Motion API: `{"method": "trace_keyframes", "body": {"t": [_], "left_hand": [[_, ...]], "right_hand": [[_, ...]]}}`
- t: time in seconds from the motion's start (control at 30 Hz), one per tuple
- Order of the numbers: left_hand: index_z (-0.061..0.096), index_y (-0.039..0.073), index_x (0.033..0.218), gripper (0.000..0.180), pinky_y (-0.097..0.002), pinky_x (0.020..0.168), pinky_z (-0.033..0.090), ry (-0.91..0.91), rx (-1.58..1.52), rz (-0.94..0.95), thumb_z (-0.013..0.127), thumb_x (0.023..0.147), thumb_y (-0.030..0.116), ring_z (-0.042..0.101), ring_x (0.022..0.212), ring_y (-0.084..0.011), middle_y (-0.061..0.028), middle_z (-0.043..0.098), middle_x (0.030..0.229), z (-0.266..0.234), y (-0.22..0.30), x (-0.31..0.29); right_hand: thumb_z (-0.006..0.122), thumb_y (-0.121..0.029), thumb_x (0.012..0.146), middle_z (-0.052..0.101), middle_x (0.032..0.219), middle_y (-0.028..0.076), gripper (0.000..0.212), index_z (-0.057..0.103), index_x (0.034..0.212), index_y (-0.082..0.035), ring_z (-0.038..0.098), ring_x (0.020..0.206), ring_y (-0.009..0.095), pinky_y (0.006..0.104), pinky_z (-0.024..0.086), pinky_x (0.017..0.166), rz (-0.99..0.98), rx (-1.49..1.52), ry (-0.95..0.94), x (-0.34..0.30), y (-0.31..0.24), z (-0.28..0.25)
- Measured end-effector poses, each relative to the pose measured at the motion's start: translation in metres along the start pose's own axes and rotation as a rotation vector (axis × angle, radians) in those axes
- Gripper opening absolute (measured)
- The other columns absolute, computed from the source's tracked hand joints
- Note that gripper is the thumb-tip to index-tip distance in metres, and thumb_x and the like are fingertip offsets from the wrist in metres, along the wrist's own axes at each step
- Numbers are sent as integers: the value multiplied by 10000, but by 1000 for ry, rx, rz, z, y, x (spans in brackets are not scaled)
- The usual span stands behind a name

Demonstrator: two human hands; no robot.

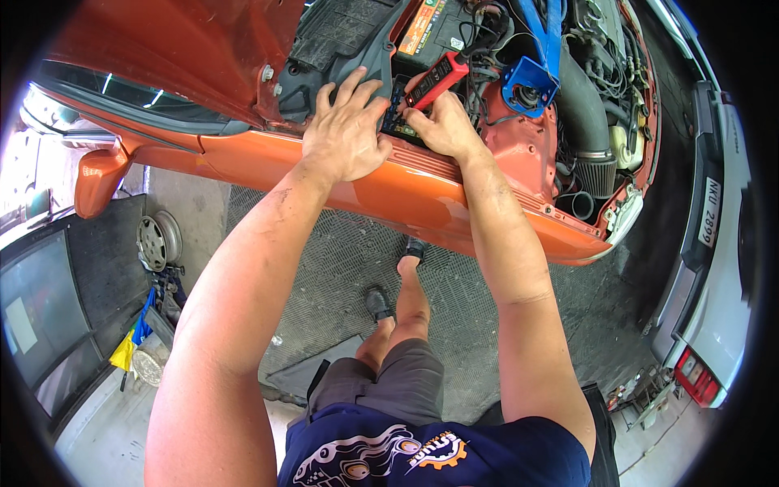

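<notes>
My left hand (345, 126) lies with its fingers spread over the top edge of an orange car's fender (406, 191), fingertips reaching onto the dark plastic at the windscreen base. A red handheld circuit tester (438, 79) with a dark face and a cable at its upper end is gripped in my right hand (445, 128). It slants down to the left over an uncovered black fuse box (399, 127) just inside the fender. Its tip is hidden by my right hand and the box.
Beyond the fuse box sits a battery (430, 36) with an orange label. A blue strut brace (531, 81) and a grey intake pipe (580, 105) lie to the right. The raised orange hood (170, 53) fills the upper left. A silver vehicle (714, 243) stands at the far right.
</notes>
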State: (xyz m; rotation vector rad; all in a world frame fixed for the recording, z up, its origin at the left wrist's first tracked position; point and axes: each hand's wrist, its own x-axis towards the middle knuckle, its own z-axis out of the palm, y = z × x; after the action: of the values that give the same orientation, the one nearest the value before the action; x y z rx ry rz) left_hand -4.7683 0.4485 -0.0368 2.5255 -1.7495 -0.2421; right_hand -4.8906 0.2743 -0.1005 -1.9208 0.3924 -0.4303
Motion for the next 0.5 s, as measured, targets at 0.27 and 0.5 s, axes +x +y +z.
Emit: {"method": "trace_keyframes", "body": {"t": [0.27, 0.5], "left_hand": [[618, 107, 1421, 571, -548, 1309, 188, 29, -14, -6, 702, 885, 286, 220, 1633, -275, -91, 448, 1643, 0, 1, -1], [624, 119, 1424, 584, -551, 1303, 195, 25, -21, -2, 712, 870, 283, 224, 1633, -276, -92, 460, 1637, -2, 1, -1]], "right_hand": [[734, -137, 850, 736, 916, 163, 278, 659, 1098, -36, 737, 825, 323, 419, 569, 757, -11, 24, -1, 0, 0, 1], [717, -78, 874, 735, 983, 99, 327, 631, 1184, -20, 726, 913, 199, 350, 576, 740, 41, -60, -105, 0, -10, -5]]}}
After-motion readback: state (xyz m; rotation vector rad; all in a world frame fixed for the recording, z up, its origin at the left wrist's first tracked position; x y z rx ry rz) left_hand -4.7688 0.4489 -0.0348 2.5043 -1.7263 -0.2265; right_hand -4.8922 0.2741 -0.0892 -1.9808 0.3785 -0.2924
